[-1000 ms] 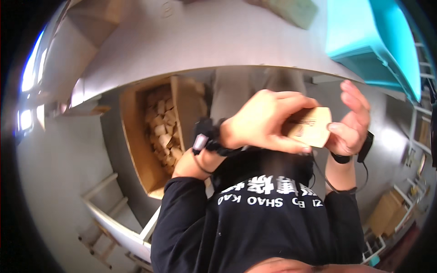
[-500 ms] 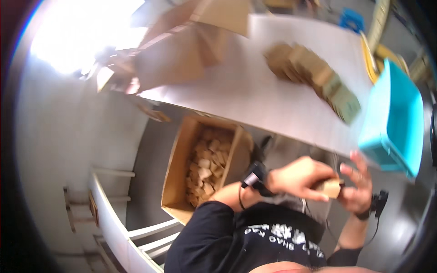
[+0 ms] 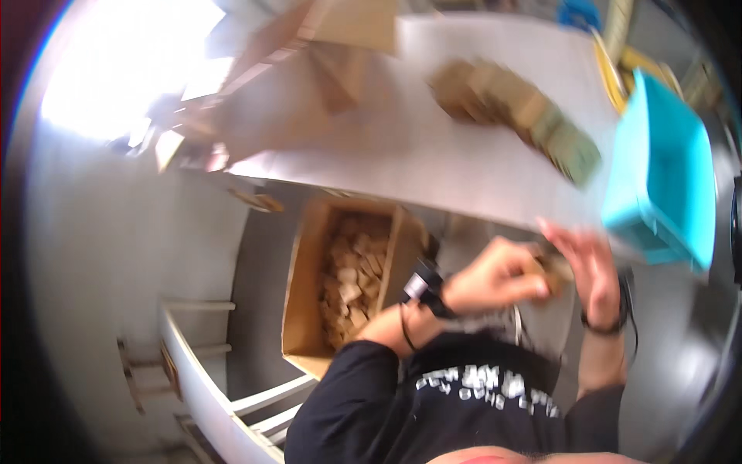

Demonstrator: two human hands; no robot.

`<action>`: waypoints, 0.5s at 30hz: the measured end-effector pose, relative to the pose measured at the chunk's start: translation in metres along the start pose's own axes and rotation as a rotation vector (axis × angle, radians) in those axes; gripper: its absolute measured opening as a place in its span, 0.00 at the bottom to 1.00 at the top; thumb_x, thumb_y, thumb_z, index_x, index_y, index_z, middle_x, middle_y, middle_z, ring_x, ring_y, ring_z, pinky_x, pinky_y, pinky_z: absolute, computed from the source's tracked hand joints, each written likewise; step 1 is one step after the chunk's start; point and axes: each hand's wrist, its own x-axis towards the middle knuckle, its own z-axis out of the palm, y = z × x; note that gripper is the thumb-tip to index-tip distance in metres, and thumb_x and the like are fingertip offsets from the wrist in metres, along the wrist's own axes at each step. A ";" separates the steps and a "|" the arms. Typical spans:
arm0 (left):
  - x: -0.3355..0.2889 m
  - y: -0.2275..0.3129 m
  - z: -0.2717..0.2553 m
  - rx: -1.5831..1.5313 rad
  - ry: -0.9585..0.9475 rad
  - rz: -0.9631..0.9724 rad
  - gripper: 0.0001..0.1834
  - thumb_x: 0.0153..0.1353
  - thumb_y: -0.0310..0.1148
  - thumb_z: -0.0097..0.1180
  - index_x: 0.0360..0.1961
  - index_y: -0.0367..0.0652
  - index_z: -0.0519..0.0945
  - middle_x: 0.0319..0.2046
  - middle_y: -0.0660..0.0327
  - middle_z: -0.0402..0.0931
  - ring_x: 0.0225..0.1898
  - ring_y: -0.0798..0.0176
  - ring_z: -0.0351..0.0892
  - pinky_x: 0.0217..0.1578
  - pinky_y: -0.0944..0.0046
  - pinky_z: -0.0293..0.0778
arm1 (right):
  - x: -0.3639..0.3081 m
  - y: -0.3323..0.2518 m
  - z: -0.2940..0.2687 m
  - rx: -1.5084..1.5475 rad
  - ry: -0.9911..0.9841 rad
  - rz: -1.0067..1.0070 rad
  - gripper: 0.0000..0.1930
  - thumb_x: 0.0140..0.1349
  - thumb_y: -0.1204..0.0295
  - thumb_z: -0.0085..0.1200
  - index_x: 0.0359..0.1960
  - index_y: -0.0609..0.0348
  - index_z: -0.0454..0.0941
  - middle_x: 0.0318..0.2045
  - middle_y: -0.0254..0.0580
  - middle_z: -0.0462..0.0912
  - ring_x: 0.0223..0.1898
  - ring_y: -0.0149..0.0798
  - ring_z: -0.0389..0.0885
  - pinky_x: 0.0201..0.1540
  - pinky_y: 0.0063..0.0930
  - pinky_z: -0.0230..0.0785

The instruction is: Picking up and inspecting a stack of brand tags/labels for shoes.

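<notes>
My left hand (image 3: 498, 274) is closed around a small tan cardboard-like piece (image 3: 556, 280), smeared by motion, just past the table's near edge. Close to that piece, my right hand (image 3: 589, 259) has its fingers stretched out and a little blurred; whether it touches the piece I cannot tell. On the white table (image 3: 456, 174) ahead lies a curved row of overlapping flat pieces (image 3: 514, 104), brown at the far end and greenish at the near end. Below and left of the table, an open cardboard box (image 3: 301, 309) holds many small tan pieces (image 3: 352, 282).
A turquoise plastic bin (image 3: 645, 178) stands at the right end of the table, near my right hand. A large open carton (image 3: 317, 85) occupies the table's far left. White rails (image 3: 270, 398) run along the lower left. A blue object (image 3: 578, 14) is at the far right.
My right hand has risen and its fingers have straightened beside the piece. My left hand still grips the piece, a little higher in view. The whole view has shifted slightly.
</notes>
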 end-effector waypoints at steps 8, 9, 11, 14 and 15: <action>0.004 -0.017 -0.033 -0.101 0.049 0.000 0.29 0.62 0.35 0.71 0.60 0.30 0.77 0.44 0.55 0.85 0.47 0.61 0.84 0.52 0.61 0.77 | 0.037 0.014 0.018 0.209 0.024 0.173 0.42 0.74 0.38 0.39 0.77 0.59 0.53 0.72 0.54 0.65 0.70 0.45 0.68 0.73 0.40 0.57; 0.003 -0.017 -0.034 -0.105 0.046 -0.003 0.29 0.62 0.35 0.71 0.60 0.30 0.77 0.44 0.55 0.85 0.47 0.61 0.84 0.52 0.61 0.77 | 0.037 0.013 0.020 0.228 0.022 0.191 0.42 0.74 0.39 0.41 0.77 0.58 0.54 0.72 0.53 0.66 0.70 0.45 0.69 0.72 0.40 0.58; 0.002 -0.016 -0.033 0.056 0.030 0.077 0.29 0.59 0.35 0.74 0.58 0.32 0.80 0.44 0.59 0.85 0.46 0.65 0.83 0.51 0.64 0.77 | 0.035 0.013 0.021 0.250 0.019 0.211 0.41 0.74 0.40 0.44 0.77 0.57 0.55 0.72 0.53 0.66 0.69 0.44 0.70 0.72 0.40 0.60; 0.000 -0.014 -0.033 0.114 0.004 0.065 0.33 0.52 0.41 0.78 0.56 0.36 0.82 0.44 0.60 0.85 0.45 0.65 0.83 0.50 0.64 0.77 | 0.032 0.015 0.023 0.399 0.065 0.310 0.47 0.67 0.40 0.55 0.76 0.61 0.54 0.72 0.59 0.66 0.71 0.47 0.67 0.74 0.44 0.56; 0.000 -0.014 -0.032 0.155 0.006 0.063 0.36 0.50 0.46 0.79 0.57 0.38 0.81 0.44 0.59 0.86 0.44 0.63 0.84 0.49 0.63 0.78 | 0.032 0.016 0.025 0.426 0.069 0.299 0.45 0.66 0.45 0.57 0.75 0.60 0.56 0.70 0.58 0.67 0.70 0.46 0.69 0.72 0.43 0.59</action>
